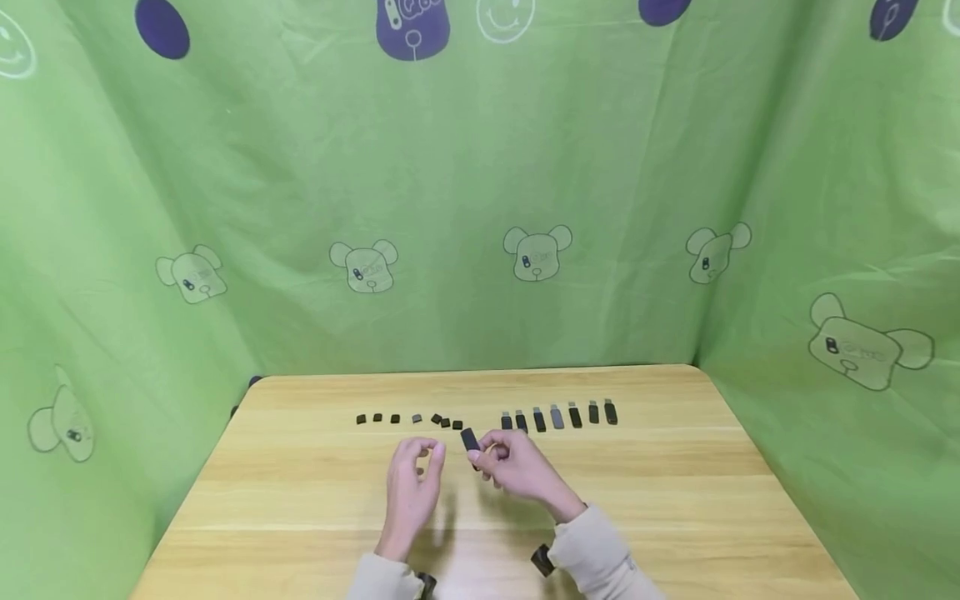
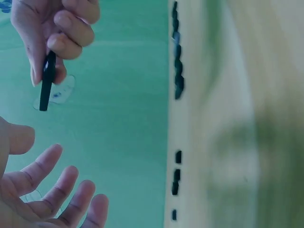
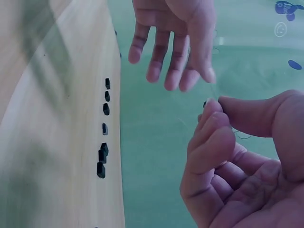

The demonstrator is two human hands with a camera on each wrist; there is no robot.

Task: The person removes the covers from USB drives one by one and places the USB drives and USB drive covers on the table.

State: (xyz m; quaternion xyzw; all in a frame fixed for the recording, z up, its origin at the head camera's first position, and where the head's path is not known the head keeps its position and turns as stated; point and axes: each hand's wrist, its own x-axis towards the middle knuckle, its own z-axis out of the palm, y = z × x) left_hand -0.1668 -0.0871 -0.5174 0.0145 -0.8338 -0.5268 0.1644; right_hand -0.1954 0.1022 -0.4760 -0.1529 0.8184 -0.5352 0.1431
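Observation:
My right hand (image 1: 517,467) pinches a black USB flash drive (image 1: 469,439) between thumb and fingers above the table. The left wrist view shows the flash drive (image 2: 46,90) edge-on, jutting from the fingertips; in the right wrist view the fingers almost wholly hide it. My left hand (image 1: 412,487) hovers to its left, holding nothing, its fingers (image 2: 57,190) spread and slightly bent. Behind the hands lies a row of small caps (image 1: 395,419), mostly black, one grey. Further right, several uncapped flash drives (image 1: 575,415) lie side by side, metal plugs pointing away; one drive (image 1: 557,417) is grey.
The wooden table (image 1: 300,517) spans the area under both hands. A green curtain (image 1: 450,325) printed with bear heads stands behind the table and along its left and right sides.

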